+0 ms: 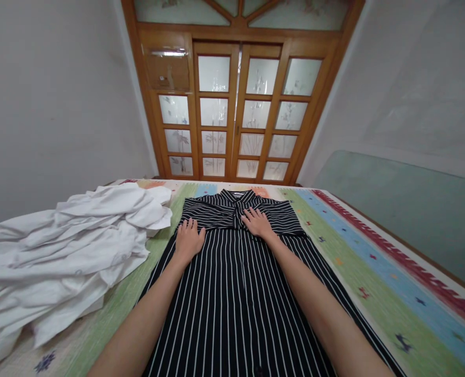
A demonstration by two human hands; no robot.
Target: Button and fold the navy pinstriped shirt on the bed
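Observation:
A black shirt with white stripes [232, 293] lies front side up before me, its collar at the far end and its lower part running toward me. Across the chest the sleeves or upper cloth lie in a folded band. My left hand [189, 241] rests on the left edge of this band, fingers spread. Near the button line below the collar, my right hand [257, 222] lies flat on the cloth with its fingers apart. Neither hand grips anything.
A crumpled heap of white clothing [79, 241] lies to the left. Underneath is a bed with a colourful patterned cover [358, 262]. A pale green board [405, 209] stands along the right side. Wooden doors with glass panes [236, 112] rise beyond the far edge.

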